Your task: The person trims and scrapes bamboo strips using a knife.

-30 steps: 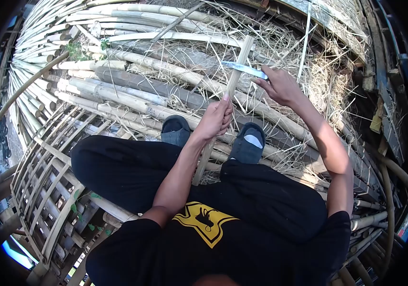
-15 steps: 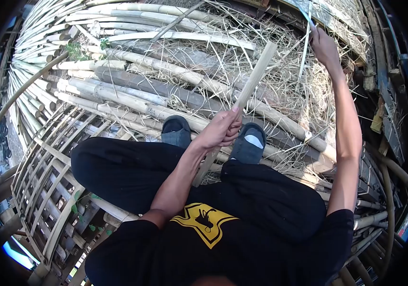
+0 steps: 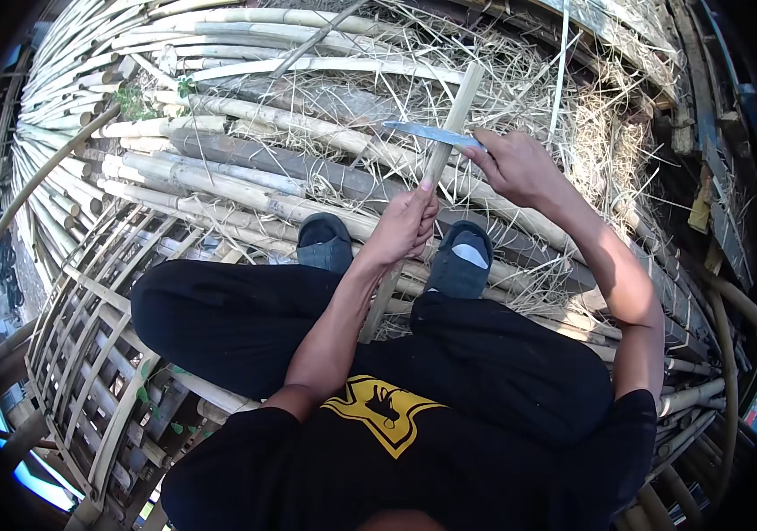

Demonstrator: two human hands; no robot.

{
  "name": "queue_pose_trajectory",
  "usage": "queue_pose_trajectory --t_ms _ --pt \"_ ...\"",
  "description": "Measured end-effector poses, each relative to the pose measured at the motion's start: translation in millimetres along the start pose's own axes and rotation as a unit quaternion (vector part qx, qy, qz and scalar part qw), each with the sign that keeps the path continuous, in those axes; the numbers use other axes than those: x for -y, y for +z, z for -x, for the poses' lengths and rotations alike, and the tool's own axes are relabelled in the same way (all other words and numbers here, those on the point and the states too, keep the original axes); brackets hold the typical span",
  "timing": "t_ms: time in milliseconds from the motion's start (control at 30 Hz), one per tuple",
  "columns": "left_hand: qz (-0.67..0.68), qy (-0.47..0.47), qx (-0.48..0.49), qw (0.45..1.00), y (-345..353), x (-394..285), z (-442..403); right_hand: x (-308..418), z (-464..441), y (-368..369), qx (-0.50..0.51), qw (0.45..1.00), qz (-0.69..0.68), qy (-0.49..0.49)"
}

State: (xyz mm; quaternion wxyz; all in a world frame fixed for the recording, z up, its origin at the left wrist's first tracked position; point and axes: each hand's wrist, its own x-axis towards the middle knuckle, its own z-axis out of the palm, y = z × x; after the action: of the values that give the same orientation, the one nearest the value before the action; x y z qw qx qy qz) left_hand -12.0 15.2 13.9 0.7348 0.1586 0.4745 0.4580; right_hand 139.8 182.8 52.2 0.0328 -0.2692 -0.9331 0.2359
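Observation:
My left hand (image 3: 405,226) is wrapped round a flat bamboo strip (image 3: 454,115), which slants from between my knees up past my feet. In my right hand (image 3: 516,165) is a knife (image 3: 432,134), its handle hidden by my fingers. The blade lies across the upper part of the strip, above my left thumb, pointing left. Whether its edge bites into the bamboo I cannot tell. Beneath both hands are bamboo poles and loose shavings.
Bamboo poles (image 3: 246,190) lie side by side under my sandals (image 3: 460,268). Thin shavings (image 3: 564,106) cover the ground ahead and to the right. A woven bamboo lattice (image 3: 100,354) stands at my left, and stacked boards (image 3: 706,168) rise at the right.
My right hand has come from the far upper right, down and leftward, bringing the knife blade to the strip. The strip's upper end has shifted slightly left while my left hand keeps its grip.

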Motion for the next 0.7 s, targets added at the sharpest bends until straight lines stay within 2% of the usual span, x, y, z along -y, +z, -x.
queue_pose_trajectory --t_ms 67,133,167,200,233,267,300,333,367,433,467,500,567,633,700 --pt "-0.007 0.007 -0.009 1.0 0.7 1.1 -3.8 -8.6 -4.9 -3.9 -0.001 1.0 0.01 0.0" --pt "-0.008 0.009 -0.016 1.0 -1.2 3.0 -4.5 -33.0 -16.0 -11.7 -0.048 0.993 0.101 -0.026" --pt "-0.009 0.011 -0.013 1.0 -1.6 2.0 -4.5 -41.3 -19.2 -15.9 -0.049 0.988 0.145 0.013" --pt "-0.006 0.011 -0.016 1.0 -2.6 1.4 -3.3 -54.2 -22.9 -22.3 -0.081 0.988 0.131 0.026" --pt "-0.005 0.009 -0.018 1.0 -3.1 1.7 -1.5 -87.0 -35.5 -30.7 -0.076 0.979 0.078 0.171" --pt "-0.004 0.006 -0.019 1.0 0.6 2.2 1.8 -114.5 -38.1 -53.9 -0.111 0.955 0.055 0.269" --pt "-0.005 0.002 -0.004 1.0 5.4 0.8 6.9 -130.4 -31.1 -76.7 -0.156 0.942 0.037 0.296" --pt "-0.006 0.006 0.008 1.0 6.1 -3.1 8.3 -143.9 -23.6 -88.4 -0.22 0.935 0.031 0.276" --pt "-0.008 0.016 0.005 1.0 0.9 -7.8 2.0 -121.1 -20.6 -100.3 -0.266 0.925 0.009 0.272" --pt "-0.003 0.021 -0.008 1.0 -0.8 -2.1 -1.6 -117.6 -18.5 -90.6 -0.313 0.928 -0.025 0.198" --pt "-0.013 0.014 -0.013 1.0 -0.2 0.2 -2.8 -113.3 -13.9 -78.8 -0.229 0.928 -0.192 0.222" --pt "-0.014 0.011 -0.011 1.0 0.4 -0.1 -5.1 -98.7 -11.5 -65.9 -0.141 0.894 -0.353 0.237" --pt "-0.011 0.017 -0.01 1.0 1.1 1.3 -3.9 -38.7 -10.3 -34.0 -0.077 0.884 -0.393 0.24" --pt "-0.02 0.032 -0.011 0.999 -1.4 -2.0 -3.8 -8.0 -8.4 -14.3 -0.01 0.858 -0.46 0.23" --pt "-0.017 0.02 -0.003 1.0 -3.4 -2.0 -3.6 15.3 -8.4 -0.8 0.0 0.842 -0.492 0.222"
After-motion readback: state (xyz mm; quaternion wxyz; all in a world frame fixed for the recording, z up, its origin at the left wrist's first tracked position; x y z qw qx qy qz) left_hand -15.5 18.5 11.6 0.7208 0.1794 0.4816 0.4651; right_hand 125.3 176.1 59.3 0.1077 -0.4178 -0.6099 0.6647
